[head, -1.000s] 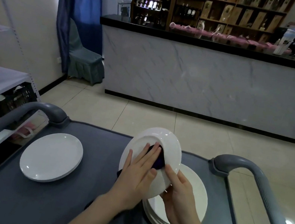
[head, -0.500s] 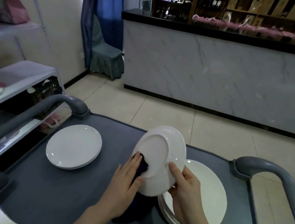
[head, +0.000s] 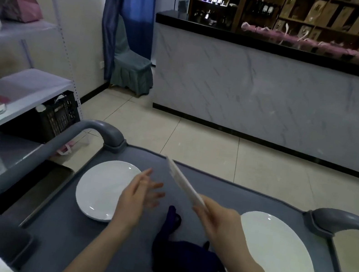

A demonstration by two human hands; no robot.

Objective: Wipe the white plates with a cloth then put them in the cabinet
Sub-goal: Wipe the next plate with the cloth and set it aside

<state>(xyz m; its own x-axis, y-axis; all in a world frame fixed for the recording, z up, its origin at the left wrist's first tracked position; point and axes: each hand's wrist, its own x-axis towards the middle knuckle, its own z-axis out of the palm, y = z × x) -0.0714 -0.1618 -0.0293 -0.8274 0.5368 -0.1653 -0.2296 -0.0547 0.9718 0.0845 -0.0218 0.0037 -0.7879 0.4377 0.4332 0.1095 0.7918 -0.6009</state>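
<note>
Nearest, a crumpled dark blue cloth (head: 178, 260) lies loose on the grey plastic cart top (head: 128, 258), in neither of the hands. Just right of it sits a stack of round white plates (head: 277, 256), which I judge not yet wiped. The right hand (head: 218, 222) grips one white plate (head: 184, 184) by its near rim, held up off the cart and seen edge-on. The left hand (head: 136, 197) is open with spread fingers, empty, just left of that plate. Beyond it rests a smaller stack of white plates (head: 102, 189), probably the wiped ones. No plate has reached a cabinet; none is clearly in view. Further off, the marble-fronted desk (head: 276, 100) and shelves show no readable writing.
</note>
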